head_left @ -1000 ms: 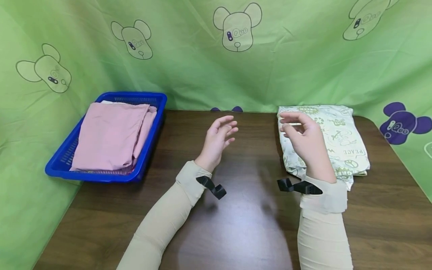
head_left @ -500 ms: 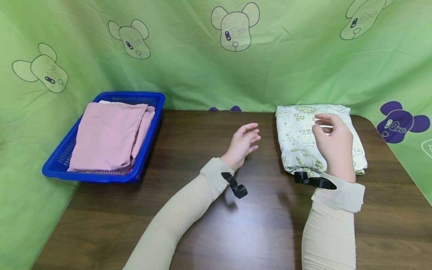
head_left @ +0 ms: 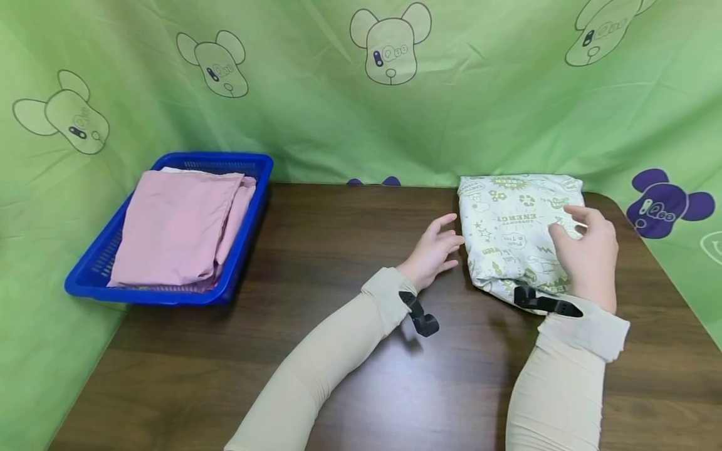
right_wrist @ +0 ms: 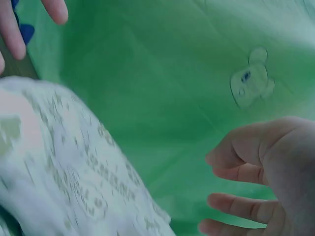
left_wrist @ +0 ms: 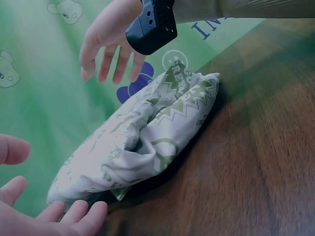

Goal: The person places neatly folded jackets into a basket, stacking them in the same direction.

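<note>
A folded white cloth with green print (head_left: 510,235) lies on the table at the back right. My left hand (head_left: 433,252) is at its left edge in the head view, fingers spread and relaxed, gripping nothing. Over the cloth's right side hovers my right hand (head_left: 591,255), its fingers loosely bent and nothing in them. In the left wrist view, the bunched near end of the cloth (left_wrist: 133,147) shows, with my left fingertips (left_wrist: 93,216) close to its lower corner. The right wrist view shows a gap between my right hand (right_wrist: 266,172) and the cloth (right_wrist: 93,172).
A blue plastic basket (head_left: 248,263) stands at the back left, holding folded pink cloth (head_left: 175,228). Green printed curtain (head_left: 316,94) hangs behind and along the left of the brown wooden table (head_left: 186,369). A black wrist mount (head_left: 420,313) sticks out from each sleeve.
Both hands have moved to the right: the left from mid-table to the cloth's left edge, the right from the cloth's left part to its right side. The cloth and basket stay put.
</note>
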Demonstrator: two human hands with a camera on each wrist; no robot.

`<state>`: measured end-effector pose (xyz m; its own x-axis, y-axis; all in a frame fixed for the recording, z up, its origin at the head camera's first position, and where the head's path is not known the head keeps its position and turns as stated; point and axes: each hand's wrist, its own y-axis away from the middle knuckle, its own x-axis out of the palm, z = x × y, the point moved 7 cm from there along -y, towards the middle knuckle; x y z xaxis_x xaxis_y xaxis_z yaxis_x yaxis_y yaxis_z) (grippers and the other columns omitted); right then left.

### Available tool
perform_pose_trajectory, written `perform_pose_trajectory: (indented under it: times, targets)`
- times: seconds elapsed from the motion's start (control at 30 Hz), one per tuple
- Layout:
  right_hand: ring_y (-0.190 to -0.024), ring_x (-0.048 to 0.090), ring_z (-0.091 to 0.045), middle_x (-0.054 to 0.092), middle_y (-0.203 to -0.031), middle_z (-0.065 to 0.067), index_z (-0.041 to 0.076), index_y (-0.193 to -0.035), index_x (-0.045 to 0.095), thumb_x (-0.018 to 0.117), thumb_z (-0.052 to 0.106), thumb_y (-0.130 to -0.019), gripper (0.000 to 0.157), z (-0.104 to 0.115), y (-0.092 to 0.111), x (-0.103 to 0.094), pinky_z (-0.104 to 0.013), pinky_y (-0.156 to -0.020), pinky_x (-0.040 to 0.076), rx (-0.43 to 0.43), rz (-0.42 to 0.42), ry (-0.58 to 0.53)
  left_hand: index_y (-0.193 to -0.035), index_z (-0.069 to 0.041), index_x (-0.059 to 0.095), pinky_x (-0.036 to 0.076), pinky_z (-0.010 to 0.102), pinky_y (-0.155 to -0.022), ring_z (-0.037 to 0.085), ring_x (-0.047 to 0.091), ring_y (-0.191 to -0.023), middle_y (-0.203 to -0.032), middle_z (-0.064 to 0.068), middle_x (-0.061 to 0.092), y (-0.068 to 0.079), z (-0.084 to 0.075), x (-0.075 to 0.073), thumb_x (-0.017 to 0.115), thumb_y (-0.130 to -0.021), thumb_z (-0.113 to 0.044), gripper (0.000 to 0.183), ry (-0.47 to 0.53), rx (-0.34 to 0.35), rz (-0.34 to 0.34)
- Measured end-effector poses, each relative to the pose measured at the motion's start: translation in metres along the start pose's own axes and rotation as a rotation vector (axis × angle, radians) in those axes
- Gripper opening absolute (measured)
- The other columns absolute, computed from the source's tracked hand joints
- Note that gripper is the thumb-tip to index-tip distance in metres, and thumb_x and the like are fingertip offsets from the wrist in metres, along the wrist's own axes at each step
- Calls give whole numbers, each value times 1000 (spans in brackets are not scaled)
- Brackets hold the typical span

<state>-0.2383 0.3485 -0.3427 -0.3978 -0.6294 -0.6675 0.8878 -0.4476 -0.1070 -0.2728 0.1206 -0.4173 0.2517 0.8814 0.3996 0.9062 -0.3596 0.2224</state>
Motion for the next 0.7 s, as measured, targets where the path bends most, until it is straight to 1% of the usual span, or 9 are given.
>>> perform_pose_trajectory:
  times: [0.07, 0.17, 0.27, 0.33, 0.4, 0.53, 0.7]
  targets:
    - [-128, 33, -33, 33, -141, -16, 11, -142, 40, 51, 30, -90, 56, -9, -1, -2, -46, -104, 28, 21, 1, -9, -136, -31, 44, 41, 50, -95, 32, 45, -122, -142, 13, 35, -1, 4, 4, 58, -89, -10, 54, -9, -20, 13]
    - [-133, 22, -36, 21, -147, -20, 10, -145, 33, 52, 33, -90, 63, -22, -2, -2, -48, -108, 21, 69, 31, -15, -140, -32, 40, 43, 47, -93, 28, 46, -121, -144, 12, 35, -2, 9, 9, 59, -89, -11, 59, -29, -44, 27]
    - [-135, 11, -39, 11, -151, -20, 11, -147, 27, 54, 34, -89, 68, -36, -1, -3, -50, -110, 16, 115, 53, -27, -139, -35, 41, 44, 45, -92, 24, 47, -121, -143, 11, 36, -4, 15, 13, 62, -88, -11, 60, -41, -63, 32]
    - [-136, 7, -40, 7, -152, -20, 12, -149, 25, 54, 35, -89, 71, -44, -1, -3, -51, -110, 15, 139, 59, -33, -137, -38, 42, 44, 45, -91, 22, 47, -121, -142, 11, 36, -6, 19, 14, 63, -87, -10, 61, -41, -68, 32]
    - [-136, 7, -39, 7, -152, -20, 13, -149, 22, 55, 36, -89, 72, -52, -1, -3, -50, -111, 14, 159, 62, -42, -135, -40, 42, 44, 45, -91, 22, 48, -119, -141, 10, 36, -7, 22, 15, 64, -87, -9, 62, -36, -65, 29]
    - [-135, 13, -39, 6, -150, -24, 13, -151, 16, 54, 36, -89, 76, -62, -4, 1, -48, -111, 14, 180, 87, -34, -136, -40, 41, 47, 44, -85, 22, 52, -113, -140, 9, 37, -9, 27, 14, 66, -86, -10, 63, -31, -40, 9]
    - [-133, 15, -47, 8, -147, -31, 8, -150, 12, 52, 33, -89, 78, -63, -5, 7, -55, -109, 16, 150, 115, 18, -137, -38, 41, 50, 41, -80, 20, 56, -104, -137, 10, 40, -10, 30, 12, 67, -86, -10, 63, -33, -10, -13]
